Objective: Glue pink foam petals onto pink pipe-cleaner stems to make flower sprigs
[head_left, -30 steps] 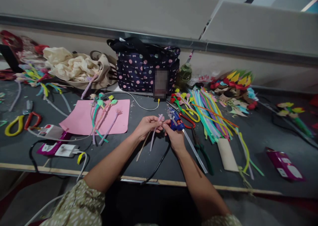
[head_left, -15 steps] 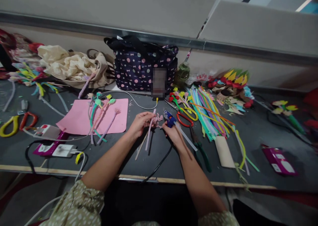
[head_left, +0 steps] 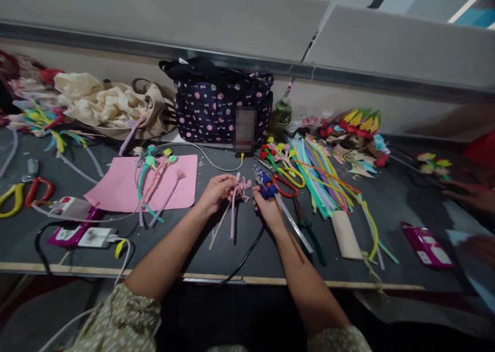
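We see the left hand (head_left: 220, 193) pinching a lilac stem (head_left: 232, 220) near its top, fingertips closed on it, lower end towards six o'clock. The right hand (head_left: 267, 208), at three o'clock from it, is closed around a blue glue gun (head_left: 266, 186); we cannot tell whether its fingertips pinch anything more. Pink scraps (head_left: 244, 187) lie between. Past one o'clock we spot red lettering on clear plastic (head_left: 305, 121), and past three a purple box (head_left: 427, 247) with white labels, both too small to read

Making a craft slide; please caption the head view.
Left hand holding a lilac stem; right hand near a blue glue gun.
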